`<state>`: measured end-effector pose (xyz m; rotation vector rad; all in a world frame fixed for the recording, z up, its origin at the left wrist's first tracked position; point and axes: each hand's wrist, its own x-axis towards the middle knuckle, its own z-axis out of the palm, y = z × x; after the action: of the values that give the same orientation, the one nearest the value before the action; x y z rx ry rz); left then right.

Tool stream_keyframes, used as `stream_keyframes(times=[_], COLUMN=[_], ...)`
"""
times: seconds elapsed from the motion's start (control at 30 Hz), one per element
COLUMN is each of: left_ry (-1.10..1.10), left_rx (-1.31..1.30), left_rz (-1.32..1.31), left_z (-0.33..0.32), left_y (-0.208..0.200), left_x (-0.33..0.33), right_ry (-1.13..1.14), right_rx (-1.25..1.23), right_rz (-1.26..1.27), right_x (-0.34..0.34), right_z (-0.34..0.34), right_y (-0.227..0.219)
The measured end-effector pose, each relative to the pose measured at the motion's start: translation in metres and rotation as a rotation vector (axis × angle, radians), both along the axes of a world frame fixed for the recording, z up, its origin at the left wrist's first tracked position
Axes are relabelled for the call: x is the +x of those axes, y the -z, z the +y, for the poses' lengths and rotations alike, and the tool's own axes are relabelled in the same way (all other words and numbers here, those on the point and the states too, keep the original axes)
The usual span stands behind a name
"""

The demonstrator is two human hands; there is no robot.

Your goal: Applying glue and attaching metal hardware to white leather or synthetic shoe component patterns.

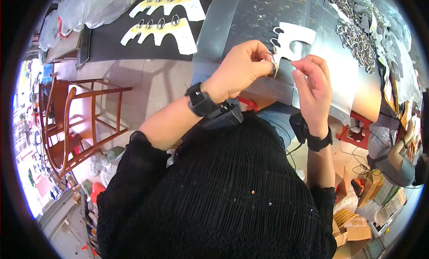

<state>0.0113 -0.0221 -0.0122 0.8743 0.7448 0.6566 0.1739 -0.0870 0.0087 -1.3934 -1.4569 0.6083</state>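
Note:
A white scalloped piece (298,34) with yellowish tips lies on the clear sheet in front of me, with metal rings along its left side. My left hand (245,67) is closed in a pinch at this piece's near tip, holding a silvery metal ring (271,57) between thumb and fingers. To the right of that tip, my right hand (315,80) is raised with fingers curled and a small gap between thumb and forefinger. Nothing shows in that gap. Both wrists wear black straps with small black boxes.
Two similar scalloped pieces (181,34) with rings lie at the far left on the dark tabletop (111,43). A heap of metal rings (357,42) is at the far right, beside scraps and plastic. A wooden chair (71,120) stands left; a red stool (355,130) is under the right side.

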Motion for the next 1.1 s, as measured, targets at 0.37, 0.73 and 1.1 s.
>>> stream_keyframes(times=[0.37,0.73,1.1], left_ry=[-0.02,-0.042,-0.068], left_rx=[0.653,-0.288,0.192], left_rz=[0.459,-0.215,0.129], left_z=[-0.013,-0.008,-0.015], left_y=[-0.001,0.006,-0.001], left_x=[0.008,0.006,0.01], right_ry=[-0.032,0.133,0.045], right_rx=[-0.321,0.026,-0.059], right_rz=[-0.03,-0.039,-0.039], right_x=[-0.012,-0.027,-0.01], right_z=[0.009,-0.011,-0.005], right_y=[-0.002,0.032,0.008])
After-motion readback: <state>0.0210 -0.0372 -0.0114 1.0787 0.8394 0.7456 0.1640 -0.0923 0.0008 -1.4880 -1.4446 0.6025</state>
